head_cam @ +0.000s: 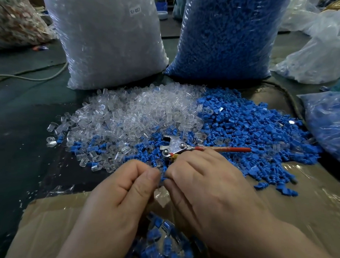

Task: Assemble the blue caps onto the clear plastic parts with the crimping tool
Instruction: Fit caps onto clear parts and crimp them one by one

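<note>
both hands are curled and meet fingertip to fingertip, the left hand (pixel 117 190) and right hand (pixel 207 185) pinching one blue cap (pixel 163 178) between them; whether a clear part sits in that grip too cannot be told. the crimper (pixel 177 147) lies just beyond the right hand's knuckles on the blue heap (pixel 252 129), one red handle sticking out to the right, with the clear heap (pixel 126 115) beyond the left hand. under the wrists a box (pixel 43 220) holds blue-and-clear pieces (pixel 163 243).
</note>
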`<state>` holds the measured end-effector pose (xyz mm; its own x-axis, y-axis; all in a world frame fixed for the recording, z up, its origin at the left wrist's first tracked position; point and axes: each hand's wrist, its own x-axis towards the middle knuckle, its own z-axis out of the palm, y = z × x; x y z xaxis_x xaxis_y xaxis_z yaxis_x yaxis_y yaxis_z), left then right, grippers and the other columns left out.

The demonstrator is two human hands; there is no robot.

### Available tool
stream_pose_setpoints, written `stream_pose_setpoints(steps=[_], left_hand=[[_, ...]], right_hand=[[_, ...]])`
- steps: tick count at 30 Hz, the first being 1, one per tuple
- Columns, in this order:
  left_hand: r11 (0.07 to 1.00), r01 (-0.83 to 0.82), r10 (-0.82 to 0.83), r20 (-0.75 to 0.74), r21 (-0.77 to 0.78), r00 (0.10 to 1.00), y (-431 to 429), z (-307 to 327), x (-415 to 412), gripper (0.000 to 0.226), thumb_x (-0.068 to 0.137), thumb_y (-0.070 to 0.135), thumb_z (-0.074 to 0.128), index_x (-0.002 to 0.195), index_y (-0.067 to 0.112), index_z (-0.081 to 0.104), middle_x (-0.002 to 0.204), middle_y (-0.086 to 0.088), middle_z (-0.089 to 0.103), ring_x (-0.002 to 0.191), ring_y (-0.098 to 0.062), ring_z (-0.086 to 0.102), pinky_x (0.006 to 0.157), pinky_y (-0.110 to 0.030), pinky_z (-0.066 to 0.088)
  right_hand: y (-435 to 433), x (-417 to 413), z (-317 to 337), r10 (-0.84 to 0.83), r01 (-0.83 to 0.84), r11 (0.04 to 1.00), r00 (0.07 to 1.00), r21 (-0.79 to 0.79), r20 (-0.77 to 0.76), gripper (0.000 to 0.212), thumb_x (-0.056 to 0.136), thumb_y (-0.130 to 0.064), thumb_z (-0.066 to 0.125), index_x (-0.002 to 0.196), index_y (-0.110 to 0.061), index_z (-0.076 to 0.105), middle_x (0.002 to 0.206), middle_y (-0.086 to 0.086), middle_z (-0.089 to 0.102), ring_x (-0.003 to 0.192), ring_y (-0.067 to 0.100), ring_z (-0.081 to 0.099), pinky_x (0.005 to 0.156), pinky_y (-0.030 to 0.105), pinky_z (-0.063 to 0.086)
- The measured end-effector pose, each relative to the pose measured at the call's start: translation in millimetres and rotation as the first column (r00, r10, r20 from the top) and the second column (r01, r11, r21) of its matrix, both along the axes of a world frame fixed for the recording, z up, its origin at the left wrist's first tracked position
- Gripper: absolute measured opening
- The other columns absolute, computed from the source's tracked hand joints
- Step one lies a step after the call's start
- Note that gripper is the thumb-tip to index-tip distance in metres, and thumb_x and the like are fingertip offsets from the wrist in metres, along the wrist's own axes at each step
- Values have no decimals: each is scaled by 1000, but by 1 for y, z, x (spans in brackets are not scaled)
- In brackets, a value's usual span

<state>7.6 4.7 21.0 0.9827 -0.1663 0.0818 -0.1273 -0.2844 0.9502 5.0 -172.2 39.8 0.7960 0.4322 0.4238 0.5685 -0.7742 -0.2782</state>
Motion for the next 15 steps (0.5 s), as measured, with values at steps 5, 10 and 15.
stream_pose_setpoints(steps=[5,10,15], left_hand=[[996,87,-81,208,-17,975,0,1,-1,44,79,77,59,86,34,67,66,2,61,55,-15,57,49,-37,49],[984,-20,-46,355,180,934,0,12,-3,30,91,67,50,88,40,61,81,10,65,63,-8,64,48,-13,49],[867,-134,17,241,480,970,11,10,3,10,81,52,59,87,44,60,79,28,66,70,5,62,39,-18,43]], right_hand=[[2,-9,13,115,170,900,795,400,-596,35,84,-51,42,71,-19,51,62,-8,51,58,6,47,53,32,40],[-7,-6,18,159,316,832,651,455,-743,35,79,-51,46,67,-19,54,52,-8,51,46,4,44,45,30,38],[-13,-2,8,-258,199,956,919,-214,-298,32,92,-61,25,111,-41,41,87,-16,55,76,4,55,66,33,50]])
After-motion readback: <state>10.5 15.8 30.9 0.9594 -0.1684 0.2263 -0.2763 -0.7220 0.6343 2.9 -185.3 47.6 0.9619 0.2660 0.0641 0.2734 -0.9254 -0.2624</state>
